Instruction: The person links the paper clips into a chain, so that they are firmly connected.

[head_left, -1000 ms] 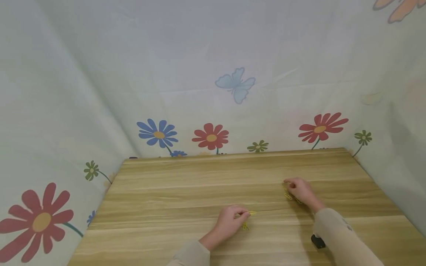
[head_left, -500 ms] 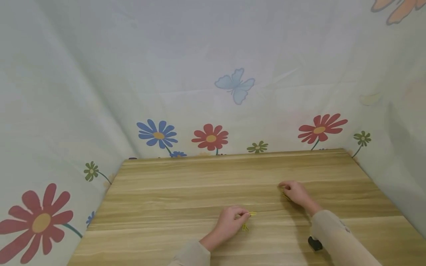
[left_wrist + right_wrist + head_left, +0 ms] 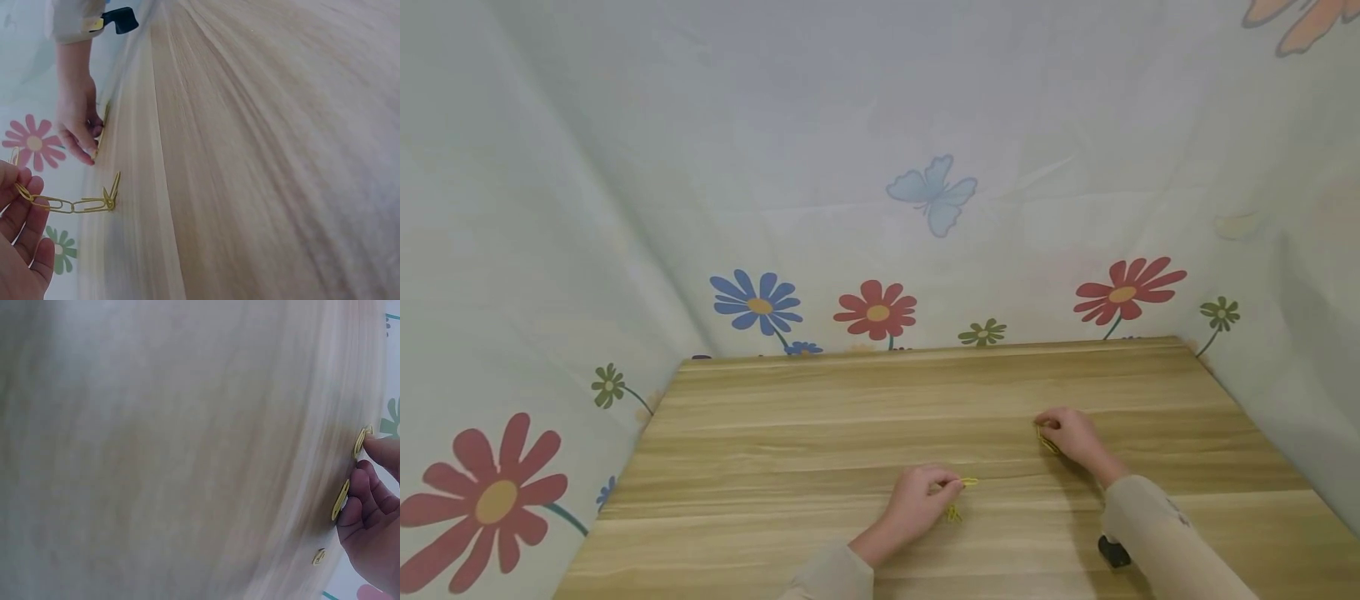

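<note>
My left hand (image 3: 917, 500) pinches the end of a chain of linked yellow paper clips (image 3: 62, 205) between thumb and fingers. One clip sticks out past the fingertips, while the rest of the chain hangs to the table, where its lower end bunches up. Farther back and to the right, my right hand (image 3: 1071, 433) is down at the table with bent fingers. Its thumb touches a yellow paper clip (image 3: 359, 444); whether that clip is pinched cannot be made out. Another loose paper clip (image 3: 340, 500) lies against the curled fingers, and a third paper clip (image 3: 319, 556) lies nearby.
The wood-grain table (image 3: 820, 417) meets a pale cloth backdrop (image 3: 820, 208) printed with flowers and a butterfly at the back and sides. Under the right sleeve shows a black device (image 3: 1113, 552) at the wrist.
The right hand has shifted slightly left over the loose paper clips and now covers more of them. The left hand stays in place with the chain.
</note>
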Motion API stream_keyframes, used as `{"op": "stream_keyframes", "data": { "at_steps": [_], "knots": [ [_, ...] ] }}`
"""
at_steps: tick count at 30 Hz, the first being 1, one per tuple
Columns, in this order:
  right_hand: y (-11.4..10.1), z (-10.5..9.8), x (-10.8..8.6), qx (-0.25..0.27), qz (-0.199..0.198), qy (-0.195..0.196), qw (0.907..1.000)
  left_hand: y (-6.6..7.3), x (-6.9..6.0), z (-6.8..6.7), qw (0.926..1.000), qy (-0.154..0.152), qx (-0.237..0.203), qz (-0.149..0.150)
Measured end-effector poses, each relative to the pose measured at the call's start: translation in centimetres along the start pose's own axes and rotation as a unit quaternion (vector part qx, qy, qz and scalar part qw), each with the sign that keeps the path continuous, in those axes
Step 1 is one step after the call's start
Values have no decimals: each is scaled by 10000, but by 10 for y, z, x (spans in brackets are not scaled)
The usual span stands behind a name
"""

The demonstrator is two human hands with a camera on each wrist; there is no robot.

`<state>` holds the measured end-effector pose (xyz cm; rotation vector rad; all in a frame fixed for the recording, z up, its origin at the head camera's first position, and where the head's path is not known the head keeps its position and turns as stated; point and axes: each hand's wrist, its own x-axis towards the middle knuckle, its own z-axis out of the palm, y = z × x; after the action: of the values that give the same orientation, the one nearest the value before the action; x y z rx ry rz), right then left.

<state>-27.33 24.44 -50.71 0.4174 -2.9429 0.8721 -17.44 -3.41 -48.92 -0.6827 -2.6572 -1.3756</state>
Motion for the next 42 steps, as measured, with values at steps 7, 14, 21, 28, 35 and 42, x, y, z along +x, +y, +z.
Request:
{"op": "stream_keyframes", "data": {
  "at_steps": [7, 14, 21, 28, 35, 42],
  "knots": [
    [-1, 1, -1, 30, 167, 26, 9999, 1, 0, -1, 9997, -144, -137, -136],
    [-1, 0, -2, 182, 393, -135, 9990, 3, -1, -1, 9997, -143, -170, -140],
    [-4, -3, -2, 389, 350, -86, 9986, 4, 0, -1, 9996, -132, -97, -239],
    [-25, -16, -2, 950, 284, -387, 9943, 7, 3, -3, 9997, -62, -4, -236],
    [-49, -25, -6, 1118, -52, -557, 9922, 11, 4, -4, 9998, 27, -28, -193],
    [-68, -29, -11, 1003, -497, -733, 9910, 13, 6, -4, 9994, 99, -4, -319]
  ]
}}
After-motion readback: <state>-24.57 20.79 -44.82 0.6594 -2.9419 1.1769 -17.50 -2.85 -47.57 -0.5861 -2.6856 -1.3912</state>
